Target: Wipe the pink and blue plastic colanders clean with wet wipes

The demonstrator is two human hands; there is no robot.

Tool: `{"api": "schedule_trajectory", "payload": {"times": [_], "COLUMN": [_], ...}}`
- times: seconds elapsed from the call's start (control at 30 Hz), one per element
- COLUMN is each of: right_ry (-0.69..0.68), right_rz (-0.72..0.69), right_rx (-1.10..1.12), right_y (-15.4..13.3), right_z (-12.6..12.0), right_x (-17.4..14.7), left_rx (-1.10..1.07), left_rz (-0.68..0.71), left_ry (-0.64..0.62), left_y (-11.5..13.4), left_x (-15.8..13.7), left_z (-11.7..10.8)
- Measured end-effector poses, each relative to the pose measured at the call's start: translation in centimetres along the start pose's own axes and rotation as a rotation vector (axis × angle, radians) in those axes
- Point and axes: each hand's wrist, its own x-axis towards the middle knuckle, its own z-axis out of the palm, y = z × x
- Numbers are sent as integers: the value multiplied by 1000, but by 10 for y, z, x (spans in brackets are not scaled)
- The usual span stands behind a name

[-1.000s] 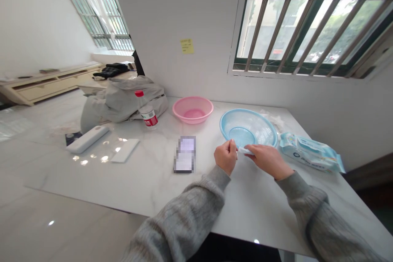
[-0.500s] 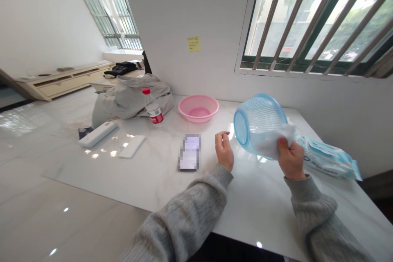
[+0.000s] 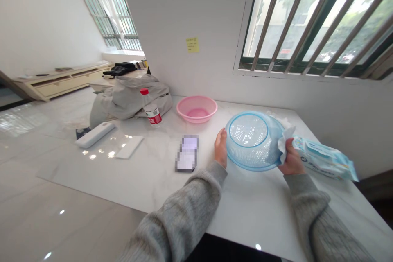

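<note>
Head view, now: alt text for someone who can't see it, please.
A blue basket is bottom-up at a white table; the left hand touches its left side, the right hand holds a white sheet against its rim. Right: a wipes pack; left: a pink basin, phone and red-capped bottle.

We see a blue basket (image 3: 254,154), its base (image 3: 248,130) ring-patterned, and a pink basin (image 3: 198,113). Our sleeves (image 3: 181,213) are grey.

no words readable for certain, rows of tiny writing on yellow sticky note (image 3: 192,45), blurred lettering beside ring-shaped mark on light-blue packet (image 3: 327,159), illegible print on red-and-white bottle label (image 3: 154,115), phone screen (image 3: 188,152) pixelated
</note>
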Motion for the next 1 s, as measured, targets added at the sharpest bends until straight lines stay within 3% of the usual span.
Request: {"api": "schedule_trajectory", "payload": {"times": [0.3,0.53,0.77,1.0], "right_ry": [-131,-112,49,156], "right_rz": [192,258,497,506], "right_rx": [84,176,453,559], "right_y": [-12,-15,-17,-21], "right_z": [21,13,15,19], "right_x": [-22,-17,-13,-10], "left_rx": [157,189,241,215], "left_rz": [24,12,15,19], "left_ry": [42,-1,9,17], "left_y": [-9,-7,-8,-5], "left_x": [1,1,3,1], "left_z": [-1,-2,-3,-3]}}
